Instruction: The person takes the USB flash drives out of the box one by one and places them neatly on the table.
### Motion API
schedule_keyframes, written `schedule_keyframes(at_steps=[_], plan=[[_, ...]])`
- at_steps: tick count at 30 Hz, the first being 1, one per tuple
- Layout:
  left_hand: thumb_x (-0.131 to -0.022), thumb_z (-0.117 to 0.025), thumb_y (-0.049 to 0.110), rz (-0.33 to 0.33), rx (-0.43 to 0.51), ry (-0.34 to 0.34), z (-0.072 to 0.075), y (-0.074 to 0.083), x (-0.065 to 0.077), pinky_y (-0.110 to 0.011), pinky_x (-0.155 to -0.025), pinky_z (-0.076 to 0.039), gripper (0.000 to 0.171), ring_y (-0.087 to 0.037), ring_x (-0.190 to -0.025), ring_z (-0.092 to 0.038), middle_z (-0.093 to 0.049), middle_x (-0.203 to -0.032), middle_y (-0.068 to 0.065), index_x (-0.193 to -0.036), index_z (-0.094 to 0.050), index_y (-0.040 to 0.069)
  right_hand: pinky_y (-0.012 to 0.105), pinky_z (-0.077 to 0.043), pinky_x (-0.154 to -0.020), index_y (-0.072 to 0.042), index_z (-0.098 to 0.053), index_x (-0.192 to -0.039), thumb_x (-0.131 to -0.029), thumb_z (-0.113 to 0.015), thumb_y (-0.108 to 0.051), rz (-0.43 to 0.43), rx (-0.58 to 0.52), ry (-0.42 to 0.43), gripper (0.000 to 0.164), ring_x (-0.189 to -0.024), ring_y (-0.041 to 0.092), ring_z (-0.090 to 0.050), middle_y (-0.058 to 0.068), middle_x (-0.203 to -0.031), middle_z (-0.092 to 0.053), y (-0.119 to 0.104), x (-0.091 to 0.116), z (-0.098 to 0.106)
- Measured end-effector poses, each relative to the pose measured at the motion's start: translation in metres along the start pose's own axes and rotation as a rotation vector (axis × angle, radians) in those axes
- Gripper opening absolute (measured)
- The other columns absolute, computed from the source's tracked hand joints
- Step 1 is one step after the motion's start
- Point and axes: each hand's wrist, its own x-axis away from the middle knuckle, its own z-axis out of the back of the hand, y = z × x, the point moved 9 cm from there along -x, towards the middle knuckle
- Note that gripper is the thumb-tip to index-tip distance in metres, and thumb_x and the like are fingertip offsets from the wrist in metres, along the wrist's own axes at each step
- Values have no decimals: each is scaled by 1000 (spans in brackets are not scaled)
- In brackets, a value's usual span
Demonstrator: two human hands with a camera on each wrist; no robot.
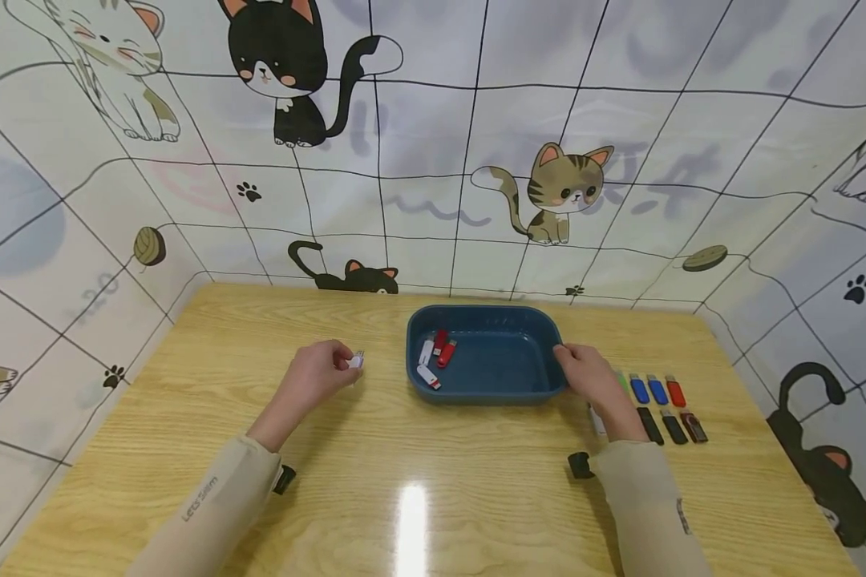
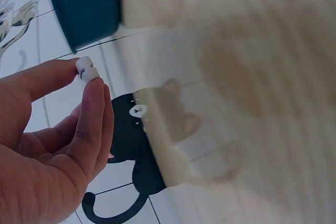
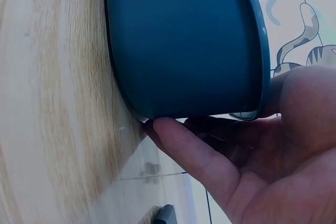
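Observation:
My left hand pinches a small white USB flash drive between thumb and fingertips, left of the blue plastic basin. In the left wrist view the drive shows end-on at the fingertips. With my right hand I grip the basin's right end at the rim. Its fingers lie against the end wall in the right wrist view. At the basin's left side lie two red flash drives, one bright red, and two white ones, the nearer with a red end.
Two rows of flash drives lie right of the basin, among them a blue one, a red one and a brown one. My right arm partly covers a white one. Cat-patterned sheeting walls the wooden table.

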Motion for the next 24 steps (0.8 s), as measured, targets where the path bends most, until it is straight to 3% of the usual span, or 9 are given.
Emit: schedule_keyframes(at_steps=[8,17,24], plan=[[-88,-76,14,15,-92,-20,-14,-9,3,-31,-64,-50,24,-20,-74,-57,-67,-86,-8,-100,-71,-5,41,-52,-78,0,-51,-94,-114,-34,-29,1,-3,-3,39,-72,22,-47,6,-74,-37,0,2,2],[-86,-75,10,52,-162,-19,-14,-21,4,-32,-63,-49,18,-22,-72,-56,-66,-83,-10,-94,-68,-5,39,-49,-74,-8,-43,-81,-113,-35,-28,1,-1,0,39,-67,20,-43,4,-70,-36,1,-1,1],[-85,-76,9,41,-180,-33,-15,-21,5,-33,-63,-51,18,-21,-71,-56,-67,-82,-11,-92,-68,-6,40,-52,-76,-5,-48,-85,-113,-35,-29,-6,9,0,39,-72,22,-48,4,-72,-37,0,0,0]])
